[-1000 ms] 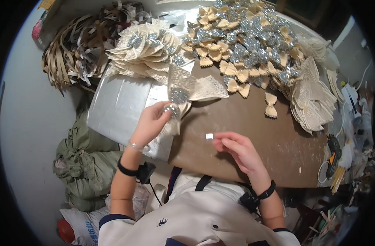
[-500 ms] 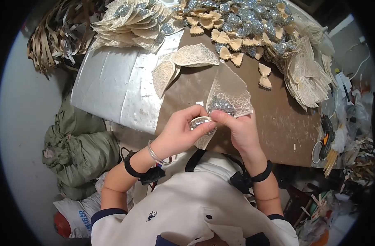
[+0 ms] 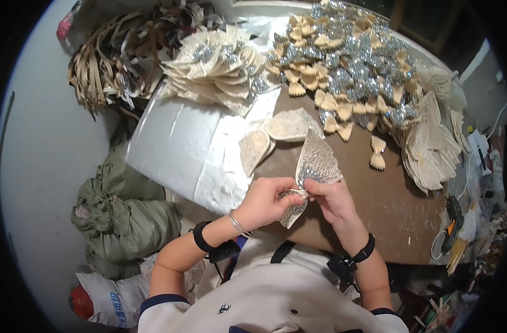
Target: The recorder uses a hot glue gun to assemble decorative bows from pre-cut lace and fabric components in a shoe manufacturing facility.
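Note:
Between my hands is a cream lace piece with silver glitter (image 3: 318, 160), gathered at its middle, its wide pointed half upward and a smaller half hanging below. My left hand (image 3: 263, 203) is closed, fingers and thumb pinching beside the gathered middle. My right hand (image 3: 334, 203) is closed on the other side, its thumb pressing the glittered part. A pale narrow bit shows at the pinch, too small to name. Just beyond my hands on the table lie a folded lace piece (image 3: 289, 125) and another leaf-shaped lace piece (image 3: 253, 150).
A stack of lace pieces (image 3: 206, 83) stands far left, beside brown straps (image 3: 112, 72). Beige and silver bows (image 3: 342, 77) are heaped far right; one bow (image 3: 377, 153) lies apart. More lace pieces (image 3: 428, 147) and a glue gun (image 3: 453, 222) are at right. Green sacks (image 3: 137, 222) sit left.
The view has shifted, so the table sits lower and further right. The curled end under my left fingers has flattened, and both hands now pinch close together at the piece's middle.

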A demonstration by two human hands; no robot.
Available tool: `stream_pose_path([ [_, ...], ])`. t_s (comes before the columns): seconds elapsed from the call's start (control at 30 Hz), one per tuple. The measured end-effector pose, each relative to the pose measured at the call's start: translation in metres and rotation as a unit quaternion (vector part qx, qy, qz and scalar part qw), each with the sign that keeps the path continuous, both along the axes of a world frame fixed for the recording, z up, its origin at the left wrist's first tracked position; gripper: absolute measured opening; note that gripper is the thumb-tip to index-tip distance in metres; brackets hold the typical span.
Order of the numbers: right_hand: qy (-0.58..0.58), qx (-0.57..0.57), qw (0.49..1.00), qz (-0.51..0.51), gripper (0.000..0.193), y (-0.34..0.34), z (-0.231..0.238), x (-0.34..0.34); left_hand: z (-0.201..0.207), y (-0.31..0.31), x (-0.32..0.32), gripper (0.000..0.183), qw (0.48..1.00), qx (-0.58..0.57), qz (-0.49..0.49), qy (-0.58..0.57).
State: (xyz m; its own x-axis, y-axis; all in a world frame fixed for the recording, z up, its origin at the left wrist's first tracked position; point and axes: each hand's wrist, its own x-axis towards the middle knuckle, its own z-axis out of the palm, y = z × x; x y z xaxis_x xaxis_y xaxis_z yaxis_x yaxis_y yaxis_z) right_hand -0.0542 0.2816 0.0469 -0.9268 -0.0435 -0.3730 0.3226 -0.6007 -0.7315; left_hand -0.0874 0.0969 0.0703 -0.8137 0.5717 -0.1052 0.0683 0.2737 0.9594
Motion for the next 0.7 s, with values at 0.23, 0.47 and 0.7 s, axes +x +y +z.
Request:
stream_pose_path([
  [0.23, 0.037, -0.013, 0.999, -0.017, 0.035, 0.016, 0.004, -0.048, 0.040, -0.014, -0.127, 0.023, 0.954, -0.177, 0.095, 0.222],
  [0.47, 0.019, 0.013, 1.000, -0.017, 0.029, 0.059, -0.004, -0.014, 0.063, -0.121, -0.348, 0.054, 0.864, -0.291, 0.323, 0.253],
  [0.7, -0.035, 0.015, 0.998, -0.056, 0.018, 0.065, -0.009, 0.005, 0.005, -0.142, -0.390, 0.073, 0.833, -0.174, 0.368, 0.374],
])
